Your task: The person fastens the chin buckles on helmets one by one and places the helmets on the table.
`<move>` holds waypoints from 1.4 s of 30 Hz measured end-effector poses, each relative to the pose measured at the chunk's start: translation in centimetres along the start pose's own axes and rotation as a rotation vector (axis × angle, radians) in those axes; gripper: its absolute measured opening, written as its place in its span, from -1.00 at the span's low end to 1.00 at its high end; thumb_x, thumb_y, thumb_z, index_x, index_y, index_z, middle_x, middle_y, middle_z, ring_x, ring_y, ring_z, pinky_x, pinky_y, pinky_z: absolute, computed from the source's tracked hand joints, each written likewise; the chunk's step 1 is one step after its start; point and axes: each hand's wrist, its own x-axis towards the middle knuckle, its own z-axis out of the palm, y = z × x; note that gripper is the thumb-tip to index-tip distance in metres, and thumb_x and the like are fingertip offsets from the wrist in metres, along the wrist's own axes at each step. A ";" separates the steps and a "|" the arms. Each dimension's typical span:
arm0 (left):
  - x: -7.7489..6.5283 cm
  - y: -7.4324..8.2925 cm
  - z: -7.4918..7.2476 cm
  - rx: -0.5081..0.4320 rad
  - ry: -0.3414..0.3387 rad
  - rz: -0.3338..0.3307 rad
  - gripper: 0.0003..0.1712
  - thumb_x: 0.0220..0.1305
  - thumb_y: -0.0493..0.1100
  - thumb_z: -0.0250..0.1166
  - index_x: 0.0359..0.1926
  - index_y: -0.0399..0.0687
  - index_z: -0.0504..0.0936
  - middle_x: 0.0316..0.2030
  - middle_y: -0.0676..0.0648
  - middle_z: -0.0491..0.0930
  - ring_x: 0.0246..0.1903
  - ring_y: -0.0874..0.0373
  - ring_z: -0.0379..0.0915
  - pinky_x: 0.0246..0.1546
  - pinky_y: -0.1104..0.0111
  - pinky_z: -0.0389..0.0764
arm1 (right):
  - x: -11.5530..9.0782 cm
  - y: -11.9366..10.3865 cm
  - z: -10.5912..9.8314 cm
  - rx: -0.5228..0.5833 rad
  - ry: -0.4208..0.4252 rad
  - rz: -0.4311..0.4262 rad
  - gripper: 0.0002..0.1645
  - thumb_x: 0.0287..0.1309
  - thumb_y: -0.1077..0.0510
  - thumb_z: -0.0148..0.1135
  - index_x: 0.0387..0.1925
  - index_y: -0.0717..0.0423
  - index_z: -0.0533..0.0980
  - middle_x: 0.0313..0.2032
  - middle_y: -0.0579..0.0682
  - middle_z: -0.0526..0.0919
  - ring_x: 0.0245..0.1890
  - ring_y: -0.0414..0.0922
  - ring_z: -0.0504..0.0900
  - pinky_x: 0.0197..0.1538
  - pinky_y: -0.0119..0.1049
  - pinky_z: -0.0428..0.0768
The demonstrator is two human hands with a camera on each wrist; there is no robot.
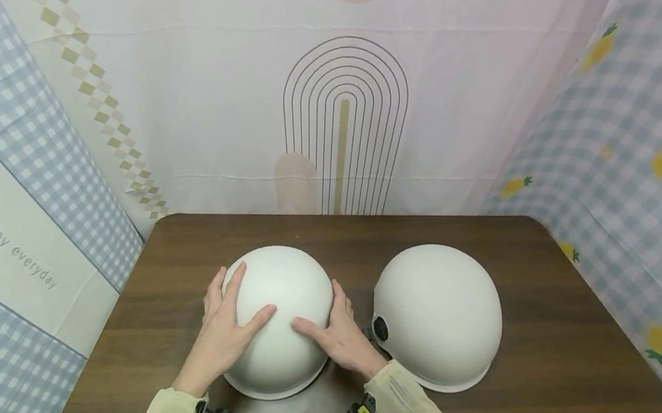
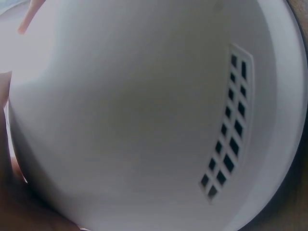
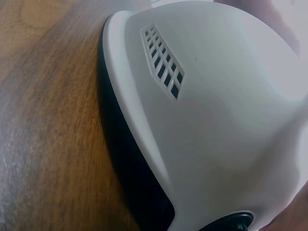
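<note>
A smooth white helmet [image 1: 283, 275] sits on the table, dome up. My left hand [image 1: 225, 326] holds its left side, thumb on the front of the dome and fingers spread up the side. On the opposite side my right hand [image 1: 340, 336] grips the same helmet, its thumb on the front face and its fingers round the far right. The left wrist view shows a latticed vent [image 2: 231, 125] low on the shell. Another such vent [image 3: 163, 62] appears in the right wrist view, above a dark lower rim, with a black round fitting [image 3: 232, 222] at the bottom.
A second white helmet [image 1: 442, 310] stands just right of my right hand, a black round fitting [image 1: 380, 328] on its left side. Both helmets are on a dark wooden table [image 1: 546, 317]. Patterned cloths [image 1: 218, 110] hang behind it and on both sides.
</note>
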 end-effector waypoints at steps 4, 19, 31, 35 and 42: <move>-0.1 0.0 0.0 -0.004 -0.001 -0.001 0.03 0.21 0.35 0.24 0.54 0.23 -0.05 0.47 -0.28 -0.21 0.39 -0.32 -0.17 0.05 -0.40 0.19 | -0.1 -0.1 0.1 -0.003 0.005 0.005 0.41 -0.06 -0.51 0.27 0.52 0.03 -0.25 0.39 0.23 0.03 0.32 0.19 0.19 0.22 0.22 0.28; -0.1 0.2 -0.1 -0.029 -0.002 -0.012 0.01 0.23 0.33 0.24 0.54 0.23 -0.06 0.47 -0.29 -0.21 0.37 -0.36 -0.14 0.04 -0.40 0.20 | -0.3 -0.5 -0.6 0.006 0.014 -0.009 0.37 -0.04 -0.49 0.27 0.53 0.00 -0.22 0.38 0.23 0.06 0.30 0.19 0.21 0.19 0.24 0.31; 0.1 0.2 -0.6 -0.100 -0.013 -0.051 -0.02 0.26 0.32 0.21 0.54 0.32 -0.11 0.48 -0.22 -0.21 0.37 -0.35 -0.10 0.03 -0.39 0.23 | -0.5 -1.3 -1.6 0.028 0.028 -0.036 0.30 -0.03 -0.45 0.31 0.54 -0.09 -0.16 0.41 0.19 0.03 0.32 0.16 0.18 0.20 0.26 0.29; 0.0 0.2 -0.6 -0.107 -0.012 -0.056 -0.03 0.26 0.32 0.20 0.54 0.35 -0.11 0.48 -0.20 -0.21 0.36 -0.35 -0.08 0.01 -0.39 0.25 | -0.6 -1.5 -1.8 0.021 0.030 -0.041 0.30 -0.03 -0.45 0.31 0.54 -0.11 -0.15 0.41 0.19 0.04 0.31 0.17 0.20 0.19 0.27 0.29; 0.1 0.1 -0.8 -0.116 -0.014 -0.067 -0.04 0.28 0.32 0.18 0.54 0.34 -0.12 0.47 -0.26 -0.20 0.34 -0.40 -0.05 -0.01 -0.40 0.26 | -0.6 -1.8 -2.2 0.006 0.034 -0.067 0.24 -0.01 -0.45 0.29 0.54 -0.18 -0.11 0.41 0.18 0.06 0.31 0.17 0.22 0.19 0.26 0.31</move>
